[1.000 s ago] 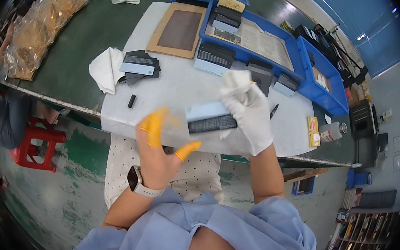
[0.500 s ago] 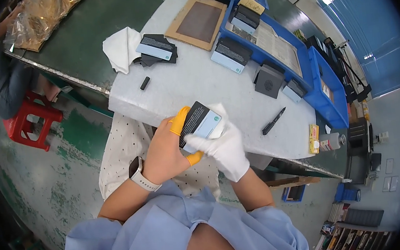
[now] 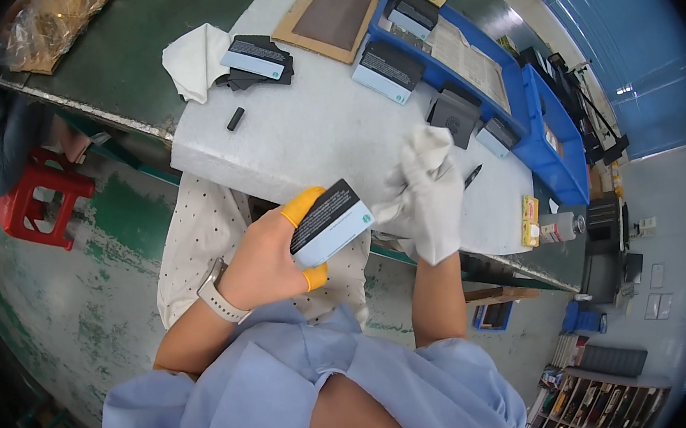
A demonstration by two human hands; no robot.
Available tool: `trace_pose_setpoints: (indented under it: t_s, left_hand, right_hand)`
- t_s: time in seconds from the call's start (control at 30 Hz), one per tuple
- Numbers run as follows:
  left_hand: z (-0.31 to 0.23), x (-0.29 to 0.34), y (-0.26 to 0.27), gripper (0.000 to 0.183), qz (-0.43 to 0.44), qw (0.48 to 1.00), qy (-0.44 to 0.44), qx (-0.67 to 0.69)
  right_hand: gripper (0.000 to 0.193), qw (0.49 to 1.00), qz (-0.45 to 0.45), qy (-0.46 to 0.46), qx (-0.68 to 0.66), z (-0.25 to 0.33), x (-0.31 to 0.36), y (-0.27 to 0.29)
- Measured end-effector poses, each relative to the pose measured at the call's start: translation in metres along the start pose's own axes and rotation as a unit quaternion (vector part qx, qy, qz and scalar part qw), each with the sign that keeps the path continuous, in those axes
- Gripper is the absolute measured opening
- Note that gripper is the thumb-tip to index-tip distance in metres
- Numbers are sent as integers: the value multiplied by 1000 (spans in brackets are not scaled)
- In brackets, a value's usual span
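Observation:
My left hand (image 3: 268, 254), with yellow finger cots on its thumb and a finger, is closed on the edges of a black and light-blue card (image 3: 331, 223). Whether this is one card or several together, I cannot tell. To the right, my white-gloved right hand (image 3: 435, 222) is raised off the card. It is closed around what looks like a crumpled white cloth (image 3: 428, 152), with a blurred corner hanging toward the card. Glove and cloth are hard to tell apart. Beneath both hands lie my lap and the near edge of the white-covered table (image 3: 295, 144).
Similar cards stand in a stack (image 3: 387, 73) and lie in a loose pile (image 3: 258, 61) beside a folded white cloth (image 3: 196, 63). Blue trays (image 3: 555, 144) line the far right. A pen (image 3: 473, 175), a black cap (image 3: 235, 119) and a bottle (image 3: 557, 227) are on the table. Left is a red stool (image 3: 44, 197).
My right hand has come away from the card and moved up and to the right. My left hand still holds the card, slightly further left and lower.

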State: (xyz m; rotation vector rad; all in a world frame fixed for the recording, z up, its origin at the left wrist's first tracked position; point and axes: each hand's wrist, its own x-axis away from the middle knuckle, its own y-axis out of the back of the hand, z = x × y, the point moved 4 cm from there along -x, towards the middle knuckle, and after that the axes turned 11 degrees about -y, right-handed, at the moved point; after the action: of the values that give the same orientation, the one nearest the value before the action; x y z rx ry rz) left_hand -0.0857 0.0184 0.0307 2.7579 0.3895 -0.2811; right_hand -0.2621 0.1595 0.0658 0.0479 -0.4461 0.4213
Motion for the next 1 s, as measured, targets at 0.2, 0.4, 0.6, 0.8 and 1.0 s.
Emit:
trace_pose_setpoints:
  t_s: [0.2,0.4,0.6,0.8,1.0]
  left_hand:
    - [-10,-2,-6,83,57,998,-19,-26]
    - [-9,-1,-8,83,81,996,-22,-41]
    - [-4,4,-1,79,50,998,-20,18]
    - [-1,0,6,80,1,1000,-15,24]
    - [2,2,15,78,-27,999,-20,20]
  right_hand:
    - [37,995,78,58,-21,-6,-1,-22]
    - [41,911,106,191,350,0,23,-35]
    - [35,997,-24,41,53,9,-11,8]
    - [67,978,93,90,164,-7,31,-17]
    - [64,973,170,-3,-154,-18,3,20]
